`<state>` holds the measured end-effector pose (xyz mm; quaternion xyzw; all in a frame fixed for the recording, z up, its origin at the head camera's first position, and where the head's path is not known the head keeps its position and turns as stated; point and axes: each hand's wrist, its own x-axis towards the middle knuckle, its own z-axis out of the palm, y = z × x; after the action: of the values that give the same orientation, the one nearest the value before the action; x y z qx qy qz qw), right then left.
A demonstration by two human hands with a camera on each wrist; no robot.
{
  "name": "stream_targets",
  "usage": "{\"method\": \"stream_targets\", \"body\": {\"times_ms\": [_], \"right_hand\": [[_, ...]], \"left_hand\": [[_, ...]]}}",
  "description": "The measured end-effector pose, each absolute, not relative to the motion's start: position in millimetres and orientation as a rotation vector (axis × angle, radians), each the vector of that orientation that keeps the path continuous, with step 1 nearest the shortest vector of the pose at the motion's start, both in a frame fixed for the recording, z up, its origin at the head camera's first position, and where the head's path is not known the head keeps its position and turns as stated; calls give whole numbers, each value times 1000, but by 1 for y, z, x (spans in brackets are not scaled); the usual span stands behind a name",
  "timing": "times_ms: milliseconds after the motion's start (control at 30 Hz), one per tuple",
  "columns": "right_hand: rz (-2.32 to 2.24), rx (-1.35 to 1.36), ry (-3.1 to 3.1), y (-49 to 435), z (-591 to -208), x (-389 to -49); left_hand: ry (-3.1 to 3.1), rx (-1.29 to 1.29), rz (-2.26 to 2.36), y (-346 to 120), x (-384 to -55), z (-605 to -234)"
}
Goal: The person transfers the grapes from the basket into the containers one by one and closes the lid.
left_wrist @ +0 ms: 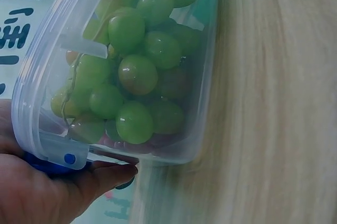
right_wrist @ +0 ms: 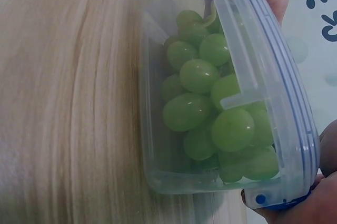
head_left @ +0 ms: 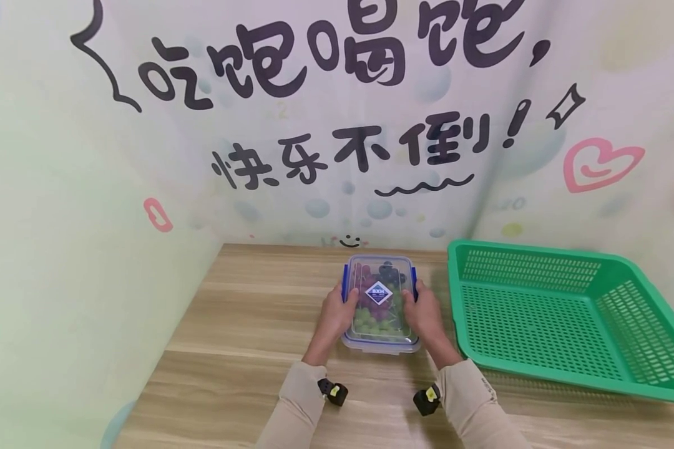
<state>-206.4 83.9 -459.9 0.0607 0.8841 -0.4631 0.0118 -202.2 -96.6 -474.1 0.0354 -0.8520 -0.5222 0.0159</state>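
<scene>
A clear plastic food container (head_left: 379, 342) with a see-through lid and blue side clips is between my two hands. Through the lid show green grapes (head_left: 373, 321), reddish-purple grapes (head_left: 379, 308) and a dark bunch (head_left: 391, 272). My left hand (head_left: 334, 312) grips the container's left side, its thumb on the lid's edge. Opposite it, my right hand (head_left: 425, 313) grips the right side the same way. Green grapes fill the near end in the left wrist view (left_wrist: 138, 74) and the right wrist view. Whether the base touches the table cannot be told.
A green perforated basket (head_left: 539, 371) stands to the right on the wood-grain table (head_left: 247, 312). Behind the table hangs a printed wall sheet (head_left: 337, 212) with black characters and pink hearts. A pale wall (head_left: 62, 280) borders the left.
</scene>
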Motion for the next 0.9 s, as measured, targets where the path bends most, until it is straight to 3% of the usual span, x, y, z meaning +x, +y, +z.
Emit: {"method": "stream_targets", "body": {"times_ms": [900], "right_hand": [[-1436, 166, 2733, 86, -457, -206]], "left_hand": [[-2687, 105, -1642, -95, -201, -469]]}}
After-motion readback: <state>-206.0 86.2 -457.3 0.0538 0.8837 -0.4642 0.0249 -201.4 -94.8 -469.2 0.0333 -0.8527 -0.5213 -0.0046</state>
